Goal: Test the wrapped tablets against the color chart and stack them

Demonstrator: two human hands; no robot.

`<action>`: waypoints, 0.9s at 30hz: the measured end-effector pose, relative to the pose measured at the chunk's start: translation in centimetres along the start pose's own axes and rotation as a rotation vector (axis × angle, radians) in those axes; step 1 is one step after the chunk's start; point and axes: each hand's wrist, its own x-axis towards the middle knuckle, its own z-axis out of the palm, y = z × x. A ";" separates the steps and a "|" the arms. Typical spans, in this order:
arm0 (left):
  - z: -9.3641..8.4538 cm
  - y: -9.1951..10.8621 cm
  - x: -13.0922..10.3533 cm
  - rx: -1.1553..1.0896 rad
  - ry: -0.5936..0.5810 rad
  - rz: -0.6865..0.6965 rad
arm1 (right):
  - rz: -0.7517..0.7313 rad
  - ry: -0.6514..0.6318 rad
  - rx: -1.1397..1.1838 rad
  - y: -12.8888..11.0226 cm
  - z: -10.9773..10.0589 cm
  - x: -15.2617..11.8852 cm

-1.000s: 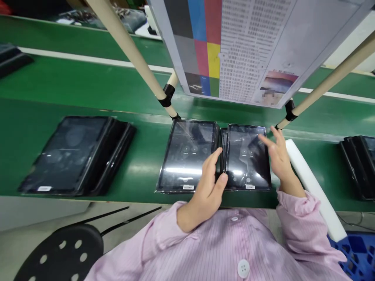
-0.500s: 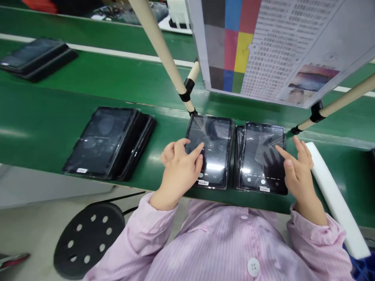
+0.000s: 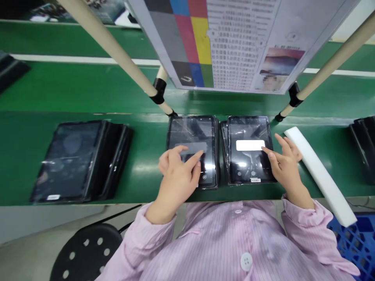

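Note:
Two black tablets lie side by side in front of me, each on top of another dark device. Over the left tablet (image 3: pixel 190 130) is my left hand (image 3: pixel 178 171), its index finger stretched onto the screen near a dim grey box. My right hand (image 3: pixel 285 162) is at the right edge of the other tablet (image 3: pixel 247 166), with its index fingertip at the end of a bright white box on that screen. Both hands have their fingers apart and hold nothing. White labels sit at the tablets' lower edges; my left hand partly covers the left one.
A leaning stack of tablets (image 3: pixel 73 156) lies to the left, more dark devices (image 3: pixel 365 144) at far right. A white foam bar (image 3: pixel 320 175) slants beside my right arm. Beige poles hold a printed chart board (image 3: pixel 231 47) above. A black stool (image 3: pixel 88 249) and blue crate (image 3: pixel 357 242) are below.
A white box has appeared on the right tablet's screen and a grey one on the left's. My right index finger has moved lower beside its screen. The camera view has shifted right.

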 end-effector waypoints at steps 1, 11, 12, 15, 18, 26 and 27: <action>0.1 0.2 0.1 0.009 -0.007 -0.009 | -0.006 0.017 0.025 0.2 0.1 0.0; 0.3 1.1 0.6 0.012 -0.045 -0.068 | 0.189 0.130 0.327 1.3 0.1 0.0; 0.3 1.5 0.5 -0.032 -0.037 -0.065 | 0.187 0.144 0.347 1.6 0.5 0.0; 1.0 3.6 0.1 -0.350 -0.110 -0.025 | 0.214 0.131 0.451 2.7 2.0 0.1; 2.7 6.7 -0.1 -0.723 -0.328 -0.077 | 0.349 0.057 0.691 3.6 4.0 0.4; 7.0 10.7 0.3 -1.089 -0.264 -0.445 | 0.552 -0.027 1.132 3.7 6.2 2.1; 7.0 10.8 0.1 -1.116 -0.266 -0.437 | 0.551 -0.036 1.137 3.7 5.7 2.2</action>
